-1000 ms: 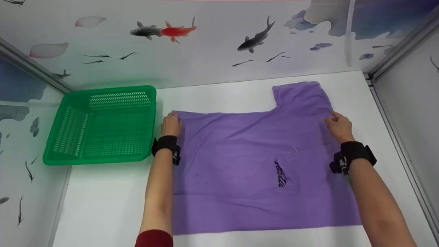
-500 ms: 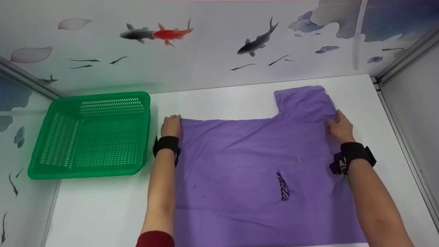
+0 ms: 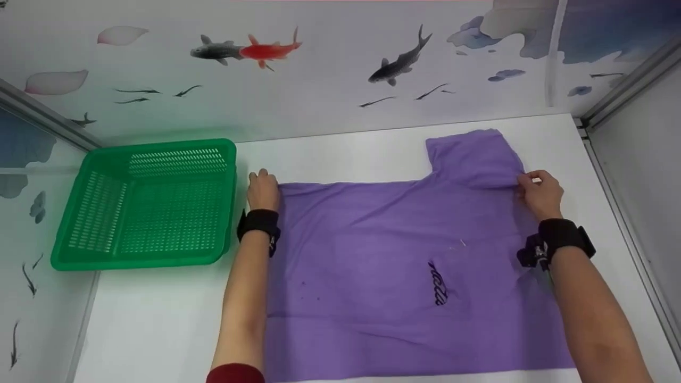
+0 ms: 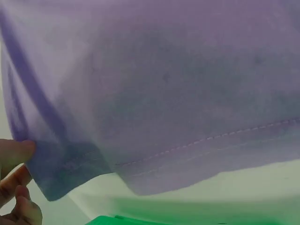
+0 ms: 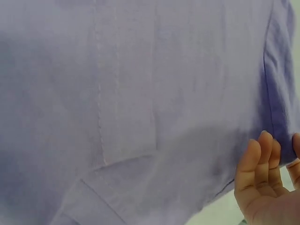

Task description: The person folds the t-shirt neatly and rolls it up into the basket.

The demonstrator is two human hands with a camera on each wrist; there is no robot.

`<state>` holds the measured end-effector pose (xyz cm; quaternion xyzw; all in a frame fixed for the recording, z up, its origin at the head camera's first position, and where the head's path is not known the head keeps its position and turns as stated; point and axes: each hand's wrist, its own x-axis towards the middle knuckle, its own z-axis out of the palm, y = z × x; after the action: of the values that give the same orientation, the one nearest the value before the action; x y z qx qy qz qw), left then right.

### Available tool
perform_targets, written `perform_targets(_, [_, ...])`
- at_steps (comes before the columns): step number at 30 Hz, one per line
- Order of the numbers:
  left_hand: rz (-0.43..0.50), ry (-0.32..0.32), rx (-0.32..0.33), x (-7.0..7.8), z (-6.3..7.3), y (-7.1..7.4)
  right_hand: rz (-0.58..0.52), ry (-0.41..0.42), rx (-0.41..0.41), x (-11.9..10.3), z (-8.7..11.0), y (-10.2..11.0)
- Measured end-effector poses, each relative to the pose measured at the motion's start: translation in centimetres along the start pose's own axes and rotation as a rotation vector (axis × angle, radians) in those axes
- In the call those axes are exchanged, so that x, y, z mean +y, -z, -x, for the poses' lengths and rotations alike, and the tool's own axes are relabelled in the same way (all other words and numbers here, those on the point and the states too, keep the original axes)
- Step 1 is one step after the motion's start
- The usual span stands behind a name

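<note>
A purple shirt [image 3: 362,239] with dark lettering [image 3: 439,284] lies spread on the white table. One short sleeve [image 3: 473,157] points toward the back wall. At its far left corner, my left hand [image 3: 263,191] pinches the edge; the left wrist view has the thumb [image 4: 18,152] on the cloth beside the stitched hem [image 4: 206,154]. My right hand [image 3: 541,194] pinches the right edge just below the sleeve, thumb and forefinger together. In the right wrist view, its fingers [image 5: 258,164] are at the fabric's lower right edge, below a seam.
A green plastic basket [image 3: 230,202] stands at the left, close to my left wrist. Behind the table [image 3: 330,157] rises a wall [image 3: 330,106] painted with fish, and side panels border it left and right.
My right hand has shifted slightly right and now pinches the shirt's edge. My left hand stays at the far left corner. The head view has tilted a little, shifting the whole scene.
</note>
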<state>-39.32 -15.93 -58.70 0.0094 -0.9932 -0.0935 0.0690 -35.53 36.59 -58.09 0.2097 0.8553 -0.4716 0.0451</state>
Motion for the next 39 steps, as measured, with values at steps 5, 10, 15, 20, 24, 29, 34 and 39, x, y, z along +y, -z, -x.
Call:
perform_targets(5, [-0.048, -0.036, 0.077, 0.0, 1.3, 0.2, -0.079, -0.017, -0.005, 0.0, 0.8, 1.0])
perform_targets(10, [-0.098, -0.091, 0.146, -0.2, 3.1, -0.1, -0.189, -0.048, -0.002, 0.3, 1.7, 1.9])
perform_targets(15, [-0.197, -0.158, 0.216, -0.5, 5.4, -0.7, -0.304, -0.073, 0.011, 1.3, 3.4, 2.3])
perform_targets(20, [-0.293, -0.232, 0.294, -1.3, 7.9, -1.5, -0.401, -0.122, 0.065, 2.8, 5.6, 2.0])
perform_targets(24, [-0.279, -0.249, 0.299, -1.9, 9.8, -2.1, -0.340, -0.137, 0.124, 4.3, 7.0, 1.6])
perform_targets(29, [-0.218, -0.271, 0.331, -2.5, 12.0, -2.6, -0.114, -0.116, 0.170, 6.4, 8.4, 0.9])
perform_targets(34, [-0.165, -0.277, 0.316, -3.0, 14.1, -2.8, 0.032, -0.070, 0.232, 8.1, 9.6, 0.2])
perform_targets(39, [-0.113, -0.245, 0.191, -3.3, 15.8, -2.1, 0.183, 0.067, 0.153, 9.3, 10.8, 0.6])
